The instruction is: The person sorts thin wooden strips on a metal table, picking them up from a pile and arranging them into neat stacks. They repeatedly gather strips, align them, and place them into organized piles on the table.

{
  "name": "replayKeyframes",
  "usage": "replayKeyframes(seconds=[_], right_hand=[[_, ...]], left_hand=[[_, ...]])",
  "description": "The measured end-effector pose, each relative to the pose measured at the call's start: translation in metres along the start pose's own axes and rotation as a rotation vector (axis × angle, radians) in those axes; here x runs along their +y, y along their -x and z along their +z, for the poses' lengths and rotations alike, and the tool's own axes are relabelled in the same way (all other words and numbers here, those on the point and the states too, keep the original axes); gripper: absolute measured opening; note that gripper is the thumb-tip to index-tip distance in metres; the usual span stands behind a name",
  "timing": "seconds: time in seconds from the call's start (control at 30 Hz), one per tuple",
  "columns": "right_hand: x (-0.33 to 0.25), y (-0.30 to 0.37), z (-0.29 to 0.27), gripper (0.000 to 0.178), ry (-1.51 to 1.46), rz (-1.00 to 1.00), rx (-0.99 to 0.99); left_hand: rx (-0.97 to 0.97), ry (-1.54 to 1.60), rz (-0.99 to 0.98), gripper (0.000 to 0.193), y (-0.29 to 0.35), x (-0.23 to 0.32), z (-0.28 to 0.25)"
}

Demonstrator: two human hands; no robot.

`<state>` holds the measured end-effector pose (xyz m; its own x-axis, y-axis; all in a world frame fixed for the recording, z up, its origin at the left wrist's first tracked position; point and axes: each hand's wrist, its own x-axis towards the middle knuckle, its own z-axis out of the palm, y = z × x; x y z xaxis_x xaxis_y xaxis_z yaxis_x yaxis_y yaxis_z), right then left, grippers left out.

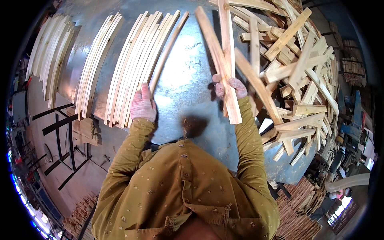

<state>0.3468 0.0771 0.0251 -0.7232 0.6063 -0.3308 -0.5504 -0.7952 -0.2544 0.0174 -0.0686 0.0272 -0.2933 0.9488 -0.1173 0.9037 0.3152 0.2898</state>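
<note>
Wooden strips (217, 52), upper part of frame, just right of centre: at least two, apparently crossed, grasped near their lower ends by my right hand (241, 89). My left hand (143, 106) lies over the lower end of a strip row (138, 60), left of centre; cannot tell whether it grips any. Technique (my judgement): hold firmly, bring the crossed pieces parallel, steady the row, avoid snagging the loose pile (300, 72), upper right. Labels: no brand or writing legible on the wood.
</note>
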Motion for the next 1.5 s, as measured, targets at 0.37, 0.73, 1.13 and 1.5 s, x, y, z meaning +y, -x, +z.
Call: replayKeyframes(seconds=[0.37,0.73,1.13,1.5], right_hand=[[0.075,-0.031,0.021,0.051,0.276,-0.143,0.402],[0.131,-0.061,0.016,0.075,0.813,-0.25,0.63],[0.096,-0.033,0.015,0.074,0.535,-0.219,0.375],[-0.016,-0.069,0.065,0.072,1.999,-0.513,0.422]], left_hand=[[-0.711,1.151,-0.062,0.065,-0.01,0.092,0.009],[-0.492,1.312,-0.444,0.076,0.003,0.031,0.124],[0.213,-0.404,0.109,0.06,-0.002,0.003,-0.006],[-0.604,1.5,-0.28,0.069,-0.021,0.081,-0.023]])
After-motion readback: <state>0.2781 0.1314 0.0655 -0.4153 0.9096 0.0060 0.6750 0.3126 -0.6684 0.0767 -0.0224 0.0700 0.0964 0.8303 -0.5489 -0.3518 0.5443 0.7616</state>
